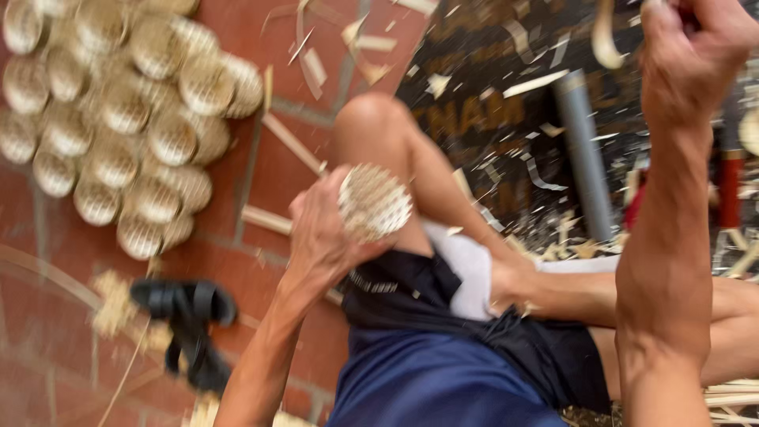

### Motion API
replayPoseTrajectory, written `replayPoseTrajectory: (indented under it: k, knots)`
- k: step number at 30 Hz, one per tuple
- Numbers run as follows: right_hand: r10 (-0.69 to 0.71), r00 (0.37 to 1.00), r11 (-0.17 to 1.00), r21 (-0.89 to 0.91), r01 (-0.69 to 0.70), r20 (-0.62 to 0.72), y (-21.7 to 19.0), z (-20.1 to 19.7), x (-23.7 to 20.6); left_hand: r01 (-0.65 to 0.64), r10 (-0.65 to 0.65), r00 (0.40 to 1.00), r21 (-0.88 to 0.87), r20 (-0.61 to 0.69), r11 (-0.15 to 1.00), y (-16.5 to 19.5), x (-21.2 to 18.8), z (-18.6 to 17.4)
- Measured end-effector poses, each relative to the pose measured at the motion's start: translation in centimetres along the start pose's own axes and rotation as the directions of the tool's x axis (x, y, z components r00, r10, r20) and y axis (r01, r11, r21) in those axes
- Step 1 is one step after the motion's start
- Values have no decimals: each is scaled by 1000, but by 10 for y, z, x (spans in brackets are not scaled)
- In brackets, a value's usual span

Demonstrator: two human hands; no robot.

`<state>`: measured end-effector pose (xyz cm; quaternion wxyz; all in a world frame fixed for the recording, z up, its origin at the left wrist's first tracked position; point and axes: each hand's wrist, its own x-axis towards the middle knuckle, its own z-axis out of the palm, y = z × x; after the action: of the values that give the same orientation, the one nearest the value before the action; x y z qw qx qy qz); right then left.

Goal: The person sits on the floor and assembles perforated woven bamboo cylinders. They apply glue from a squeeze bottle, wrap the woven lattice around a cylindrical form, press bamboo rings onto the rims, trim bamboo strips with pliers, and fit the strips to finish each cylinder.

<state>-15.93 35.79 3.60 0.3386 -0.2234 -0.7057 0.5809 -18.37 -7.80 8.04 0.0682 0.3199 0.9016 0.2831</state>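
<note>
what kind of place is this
Probably a floor-level bamboo weaving workspace: a heap of small round woven bamboo discs lies on the red brick floor, pale bamboo shavings are scattered about, and the left hand holds another woven disc.

The right hand [696, 43] is closed at the top edge, and what it grips is cut off and hidden inside the fist; the left hand [320, 229] covers the near rim of the small woven disc [374, 202]; the heap of woven balls [118, 119] is blurred and runs off the top-left corner; the grey tube [583, 150] is smeared by motion.
</note>
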Motion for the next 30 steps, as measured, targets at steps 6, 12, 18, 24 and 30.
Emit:
replayPoseTrajectory:
  k: [6, 12, 18, 24, 30]
  knots:
    - [308, 798, 867, 192, -460, 518, -79, 93, -169, -40, 40, 999, -81, -1, 996, -18, -7, 8]
    - [-68, 864, 968, -176, 177, 499, -59, 144, -197, -94, 91, 995, -71, -40, 993, -20, -15, 8]
    - [-161, 850, 892, -295, 343, 501, -63, 155, -211, -88, 84, 996, -120, -37, 989, -35, -25, 11]
    - [-128, 872, 848, -404, 343, 472, -72, 150, -226, -108, 93, 985, -101, -144, 989, -30, -32, 23]
    - [-14, 908, 963, -238, 124, 418, -56, 138, -245, -109, 101, 974, -28, -201, 994, -20, -41, 30]
